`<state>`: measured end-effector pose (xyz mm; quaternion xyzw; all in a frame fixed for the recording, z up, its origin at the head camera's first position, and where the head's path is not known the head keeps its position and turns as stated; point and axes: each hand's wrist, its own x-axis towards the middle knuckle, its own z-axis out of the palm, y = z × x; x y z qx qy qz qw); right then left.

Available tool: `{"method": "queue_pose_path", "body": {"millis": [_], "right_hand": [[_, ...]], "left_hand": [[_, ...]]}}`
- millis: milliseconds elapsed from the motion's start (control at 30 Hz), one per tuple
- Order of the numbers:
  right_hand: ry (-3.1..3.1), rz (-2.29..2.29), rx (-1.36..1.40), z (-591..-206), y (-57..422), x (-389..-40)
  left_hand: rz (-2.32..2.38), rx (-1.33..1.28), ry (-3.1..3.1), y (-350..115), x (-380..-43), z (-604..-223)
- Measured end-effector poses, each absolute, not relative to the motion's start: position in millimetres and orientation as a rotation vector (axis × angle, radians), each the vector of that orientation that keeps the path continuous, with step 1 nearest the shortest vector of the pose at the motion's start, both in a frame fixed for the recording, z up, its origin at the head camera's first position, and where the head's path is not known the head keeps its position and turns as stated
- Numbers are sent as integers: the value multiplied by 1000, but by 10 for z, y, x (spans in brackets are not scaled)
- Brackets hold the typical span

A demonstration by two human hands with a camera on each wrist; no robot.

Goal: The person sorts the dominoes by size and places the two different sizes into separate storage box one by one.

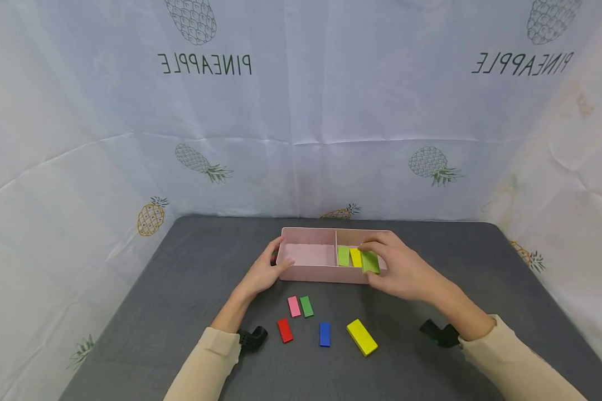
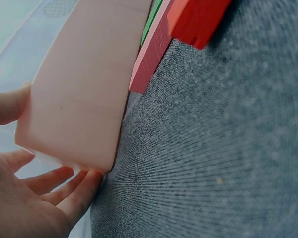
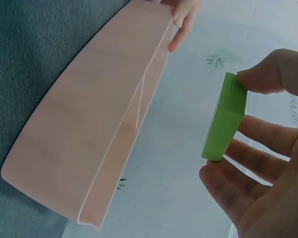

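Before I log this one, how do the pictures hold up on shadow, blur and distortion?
Head: fairly even light, a soft shadow on the table near the right hand; left wrist: the pink box looks bowed and the table's texture streaks; right wrist: dimmer, the cloth soft behind the sharper green block.
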<state>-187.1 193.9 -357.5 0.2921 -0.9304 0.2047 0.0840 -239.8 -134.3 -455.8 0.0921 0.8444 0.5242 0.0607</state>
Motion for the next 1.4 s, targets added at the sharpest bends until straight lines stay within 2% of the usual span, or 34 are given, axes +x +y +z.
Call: {"method": "queue_pose_path", "body": {"millis": [600,1400], "right_hand": [[-2818,688,846,-3563,2118,-2179],[-2994,594,873,-3858,2200,-2604]], "left_hand": [[1601,286,2553,-1341,-2396,-4562],[1599,299,2568,-1338,-2381,-4545]]}}
